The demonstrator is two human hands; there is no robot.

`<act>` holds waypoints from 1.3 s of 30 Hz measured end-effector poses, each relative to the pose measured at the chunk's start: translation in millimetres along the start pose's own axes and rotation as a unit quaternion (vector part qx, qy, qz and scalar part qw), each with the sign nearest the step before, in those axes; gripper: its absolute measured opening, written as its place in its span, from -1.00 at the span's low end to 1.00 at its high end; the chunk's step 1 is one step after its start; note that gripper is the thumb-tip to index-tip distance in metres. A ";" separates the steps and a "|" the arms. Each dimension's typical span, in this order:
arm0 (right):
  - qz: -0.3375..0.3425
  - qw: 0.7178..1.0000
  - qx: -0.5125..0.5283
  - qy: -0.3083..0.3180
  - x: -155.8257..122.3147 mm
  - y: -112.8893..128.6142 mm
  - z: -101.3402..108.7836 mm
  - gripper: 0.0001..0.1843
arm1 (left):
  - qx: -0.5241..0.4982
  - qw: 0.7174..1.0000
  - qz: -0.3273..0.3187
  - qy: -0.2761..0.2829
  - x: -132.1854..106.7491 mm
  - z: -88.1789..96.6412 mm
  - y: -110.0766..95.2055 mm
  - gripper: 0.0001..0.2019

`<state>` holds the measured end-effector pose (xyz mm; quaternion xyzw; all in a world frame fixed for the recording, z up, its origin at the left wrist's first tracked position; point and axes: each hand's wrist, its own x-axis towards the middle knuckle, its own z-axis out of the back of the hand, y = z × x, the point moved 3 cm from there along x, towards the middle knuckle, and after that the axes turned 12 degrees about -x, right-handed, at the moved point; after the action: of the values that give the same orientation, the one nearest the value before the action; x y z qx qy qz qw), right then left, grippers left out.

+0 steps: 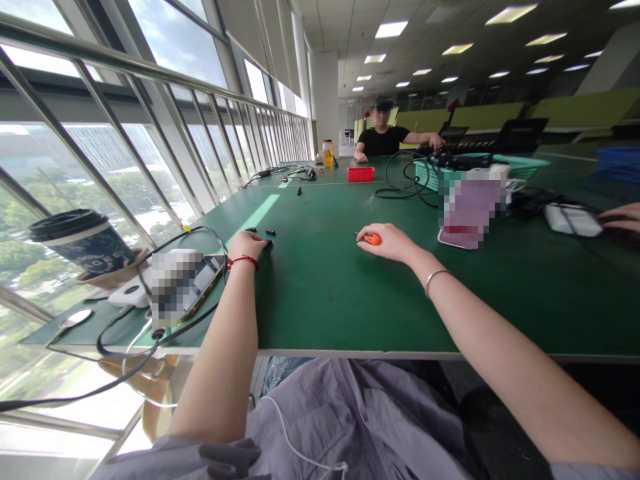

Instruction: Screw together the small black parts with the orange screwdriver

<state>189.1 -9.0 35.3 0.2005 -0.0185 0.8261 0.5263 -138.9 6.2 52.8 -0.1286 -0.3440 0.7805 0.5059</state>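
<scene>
My left hand (245, 245) rests low over the green table (320, 293), its fingers pinched at a small black piece (269, 244) that shows only in part. Two more small black pieces, one at the side (271, 233) and one just behind the fingers (251, 229), lie on the tabletop. To the right, my right hand (393, 241) is closed around an orange-handled screwdriver (371, 239). Its thin shaft points left, toward my other hand. A wide gap of tabletop separates the two hands.
At left are a lidded coffee cup (83, 243), a phone (200, 287) and black cables. A propped phone (473, 210) stands at right, before a teal basket (425, 175). Farther back are a red box (361, 174) and a seated person (383, 141). Another person's hand (623, 215) enters at right.
</scene>
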 end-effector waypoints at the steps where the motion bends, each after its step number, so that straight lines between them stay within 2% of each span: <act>1: 0.001 1.000 0.001 0.001 0.0 0.1 0.0 -0.75 | 0.004 1.000 -0.001 0.000 -0.5 0.3 -0.5 -0.76; 11: -0.004 1.000 0.011 0.009 -1.0 1.0 0.4 -0.74 | 0.019 1.000 -0.004 0.001 -2.2 0.6 -2.5 -0.72; 39: -0.002 1.000 0.001 0.018 -1.7 4.1 2.2 -0.74 | 0.043 0.999 -0.029 -0.008 -2.1 -0.6 -3.6 -0.76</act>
<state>186.8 -12.9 37.4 0.1860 -0.0079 0.8283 0.5285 -135.1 5.5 54.5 -0.0907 -0.3172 0.7808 0.5305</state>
